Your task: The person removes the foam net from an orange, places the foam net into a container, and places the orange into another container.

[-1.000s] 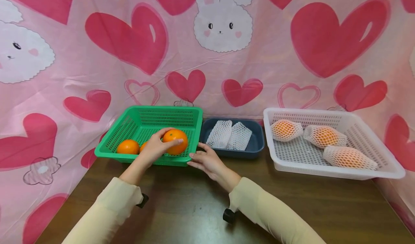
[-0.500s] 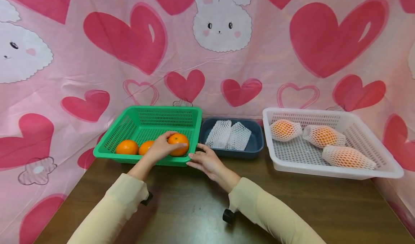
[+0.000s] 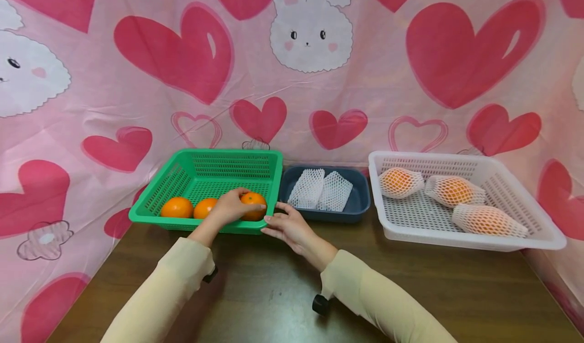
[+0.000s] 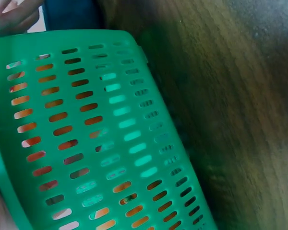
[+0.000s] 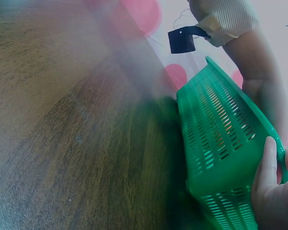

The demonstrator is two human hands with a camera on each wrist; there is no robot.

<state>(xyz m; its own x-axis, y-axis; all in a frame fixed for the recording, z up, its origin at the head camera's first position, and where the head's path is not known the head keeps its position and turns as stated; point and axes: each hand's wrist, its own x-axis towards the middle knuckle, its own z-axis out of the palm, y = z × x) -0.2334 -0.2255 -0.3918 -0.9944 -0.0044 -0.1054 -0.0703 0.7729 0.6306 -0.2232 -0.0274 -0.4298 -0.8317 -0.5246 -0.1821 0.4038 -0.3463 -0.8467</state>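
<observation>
Pink heart-print fabric backdrop [image 3: 374,92] behind a brown wooden desk [image 3: 274,297]. Round, glossy orange fruit [image 3: 253,199]: near right corner of slotted green plastic basket [image 3: 228,164], desk's far left corner; left grip [image 3: 229,207] clasped round it. Right grip [image 3: 293,228]: pinching basket's rim, same corner.

In these views I can read no text, no label, no brand, no number and also no sign.
</observation>
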